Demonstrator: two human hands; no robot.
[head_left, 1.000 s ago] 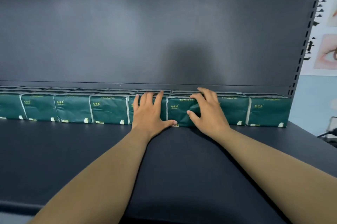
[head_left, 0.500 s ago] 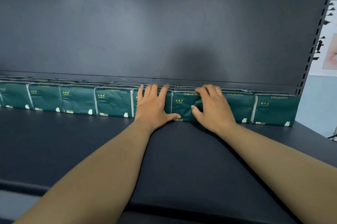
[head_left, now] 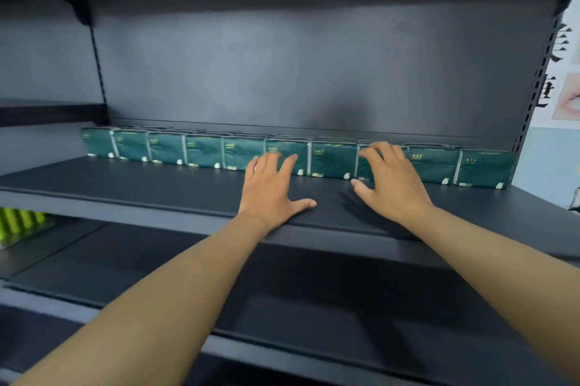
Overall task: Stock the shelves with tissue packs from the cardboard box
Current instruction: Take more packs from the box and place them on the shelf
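Several dark green tissue packs point(head_left: 204, 151) stand in a row along the back of a dark grey shelf point(head_left: 157, 184). My left hand point(head_left: 270, 189) hovers over the shelf in front of the row, fingers spread and straight, holding nothing. To its right, my right hand point(head_left: 389, 183) has its fingers spread and slightly bent, and its fingertips overlap the front of one pack point(head_left: 364, 165) without gripping it. The cardboard box is out of view.
The shelf's back panel point(head_left: 314, 71) rises behind the packs. A lower shelf point(head_left: 314, 307) runs beneath my arms. Bright green items point(head_left: 15, 225) sit at the far left, below. A slotted upright point(head_left: 533, 87) and a poster point(head_left: 568, 96) are at the right.
Both hands have drawn back from the tissue packs towards the shelf's front edge and spread apart. The view has pulled back and now shows the lower shelf.
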